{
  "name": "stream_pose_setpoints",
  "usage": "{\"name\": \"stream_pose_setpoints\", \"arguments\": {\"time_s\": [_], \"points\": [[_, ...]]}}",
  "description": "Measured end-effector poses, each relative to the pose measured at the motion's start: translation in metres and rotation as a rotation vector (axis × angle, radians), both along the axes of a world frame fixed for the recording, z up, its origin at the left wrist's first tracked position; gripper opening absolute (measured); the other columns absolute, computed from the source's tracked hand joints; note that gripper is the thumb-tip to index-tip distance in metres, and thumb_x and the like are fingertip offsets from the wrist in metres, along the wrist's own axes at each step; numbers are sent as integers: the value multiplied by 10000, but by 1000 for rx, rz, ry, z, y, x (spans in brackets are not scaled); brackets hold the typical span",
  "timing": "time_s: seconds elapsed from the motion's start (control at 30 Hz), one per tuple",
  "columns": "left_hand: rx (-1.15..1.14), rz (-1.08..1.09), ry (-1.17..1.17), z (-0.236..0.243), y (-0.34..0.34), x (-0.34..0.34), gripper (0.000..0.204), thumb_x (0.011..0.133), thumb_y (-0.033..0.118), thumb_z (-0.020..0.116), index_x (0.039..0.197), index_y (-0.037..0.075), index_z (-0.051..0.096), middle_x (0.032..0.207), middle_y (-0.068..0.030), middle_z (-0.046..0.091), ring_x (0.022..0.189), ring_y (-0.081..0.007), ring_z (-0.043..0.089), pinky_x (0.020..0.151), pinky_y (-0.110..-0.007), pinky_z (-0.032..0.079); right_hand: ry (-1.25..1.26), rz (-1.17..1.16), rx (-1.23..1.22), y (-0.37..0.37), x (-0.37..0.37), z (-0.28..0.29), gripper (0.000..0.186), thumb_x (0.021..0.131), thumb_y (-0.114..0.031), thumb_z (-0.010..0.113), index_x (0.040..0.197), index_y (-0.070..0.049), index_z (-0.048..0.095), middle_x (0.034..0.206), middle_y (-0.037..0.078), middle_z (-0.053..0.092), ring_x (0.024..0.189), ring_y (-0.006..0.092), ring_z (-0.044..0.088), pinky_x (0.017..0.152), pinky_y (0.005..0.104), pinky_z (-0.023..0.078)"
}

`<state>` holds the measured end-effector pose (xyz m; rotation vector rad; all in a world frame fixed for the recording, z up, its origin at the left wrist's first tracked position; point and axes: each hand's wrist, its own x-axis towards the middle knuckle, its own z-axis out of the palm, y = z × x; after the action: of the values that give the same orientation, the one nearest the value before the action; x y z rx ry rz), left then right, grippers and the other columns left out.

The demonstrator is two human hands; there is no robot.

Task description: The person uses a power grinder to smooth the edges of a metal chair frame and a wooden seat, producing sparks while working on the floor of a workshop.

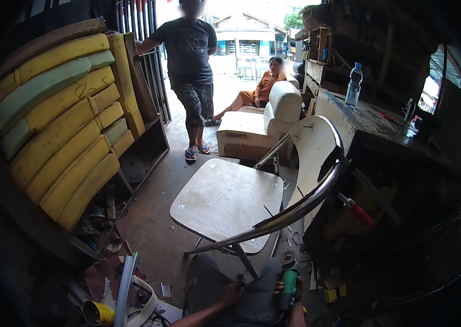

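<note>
My right hand (pixel 294 291) is wrapped round the body of a green angle grinder (pixel 288 288), held at my right thigh. The grinder's disc (pixel 288 256) points away from me. Over my lap, my left hand (pixel 232 292) has its fingers curled; whether anything is in them is too dark to make out. Just beyond it ends a leg of a metal chair frame (pixel 245 261). This frame has a curved tubular back (pixel 326 188) and leans across a pale, square seat board (pixel 225 199) with small metal plates at its corners.
Yellow and green foam pieces (pixel 72 131) fill a rack at left. A person (pixel 189 54) stands by the doorway; another (pixel 266 84) sits behind a cream sofa seat (pixel 244 128). A water bottle (pixel 353 86) stands on the workbench (pixel 372 117). A yellow can (pixel 98 313) lies lower left.
</note>
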<state>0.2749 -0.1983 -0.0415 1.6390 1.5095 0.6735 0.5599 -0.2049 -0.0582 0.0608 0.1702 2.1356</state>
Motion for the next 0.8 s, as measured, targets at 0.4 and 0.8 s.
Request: {"name": "stream_pose_setpoints", "arguments": {"time_s": [0.4,0.8], "points": [[19,-84,4,10,5,5,394,976,302,606,1283,60,649,1189,-216,718,1135,-389,687,1000,-465,525,-15,-51,-15,-6,2,1,797,891,-573,697,1482,-96,456,1075,103,587,977,236,601,942,458,475],[-122,-584,-217,82,-49,51,704,1037,330,560,1629,165,217,1242,-271,669,1146,-386,675,1034,-462,492,-197,-341,16,6,-22,28,690,904,-546,670,1386,-78,516,1025,139,639,939,269,654,891,498,542]]}}
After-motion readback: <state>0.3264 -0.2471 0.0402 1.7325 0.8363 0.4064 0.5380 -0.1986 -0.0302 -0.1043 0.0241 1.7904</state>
